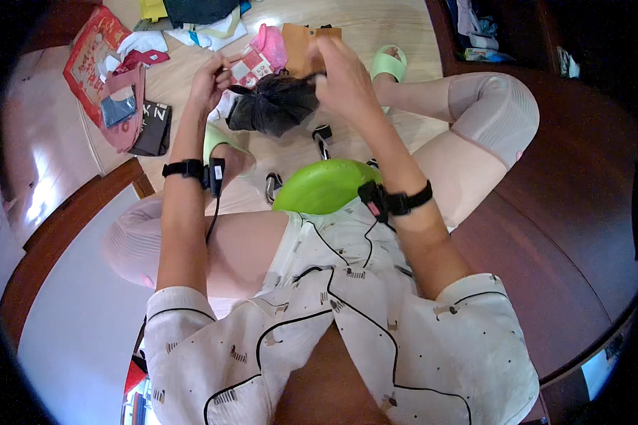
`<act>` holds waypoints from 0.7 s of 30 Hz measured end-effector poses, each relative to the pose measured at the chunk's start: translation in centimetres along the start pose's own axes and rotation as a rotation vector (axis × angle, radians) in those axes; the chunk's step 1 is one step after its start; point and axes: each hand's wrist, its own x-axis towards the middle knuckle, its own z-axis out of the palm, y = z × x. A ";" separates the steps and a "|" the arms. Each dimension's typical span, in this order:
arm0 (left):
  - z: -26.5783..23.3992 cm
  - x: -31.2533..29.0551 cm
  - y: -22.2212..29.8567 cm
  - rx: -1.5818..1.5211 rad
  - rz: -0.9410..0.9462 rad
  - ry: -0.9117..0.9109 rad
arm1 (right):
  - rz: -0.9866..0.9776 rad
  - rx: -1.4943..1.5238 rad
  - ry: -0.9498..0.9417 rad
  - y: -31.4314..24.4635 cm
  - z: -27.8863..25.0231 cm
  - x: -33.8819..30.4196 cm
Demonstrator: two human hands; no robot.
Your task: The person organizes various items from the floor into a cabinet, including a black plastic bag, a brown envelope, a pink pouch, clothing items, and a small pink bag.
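Observation:
A black, crinkled plastic bag [280, 106] hangs between my two hands above the floor, in front of the green seat. My left hand [209, 81] has its fingers curled in a pinch at the bag's left corner. On the other side, my right hand [344, 78] is closed on the bag's upper right edge, its fingertips slightly blurred. What the bag contains is hidden. Just beyond it lie a pink and white checked packet [252, 66], a bright pink bag [271, 46] and an orange-brown paper bag [301, 49].
A round green stool seat [326, 185] sits between my legs. Folded bags and packaging, including a red printed bag [92, 64] and a dark bag [151, 129], spread over the floor at the far left. Dark wooden shelving [517, 42] stands at the far right. My feet wear green slippers [390, 65].

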 end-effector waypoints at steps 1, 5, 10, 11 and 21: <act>2.8 -0.7 0.9 0.011 0.012 -0.006 | -0.133 0.057 0.129 -0.2 -0.1 1.8; 12.5 -3.9 -0.1 0.693 -0.119 -0.320 | -0.089 0.806 0.185 -0.1 4.8 6.8; 11.0 -6.3 0.7 0.362 -0.136 -0.065 | 0.393 1.279 -0.619 1.4 7.9 3.7; 11.0 -6.3 0.2 0.364 -0.133 -0.078 | 0.348 1.260 -0.639 2.5 8.9 2.3; 12.2 -11.9 -2.4 -0.824 -0.045 0.632 | -0.116 0.045 -0.482 0.7 13.6 -3.5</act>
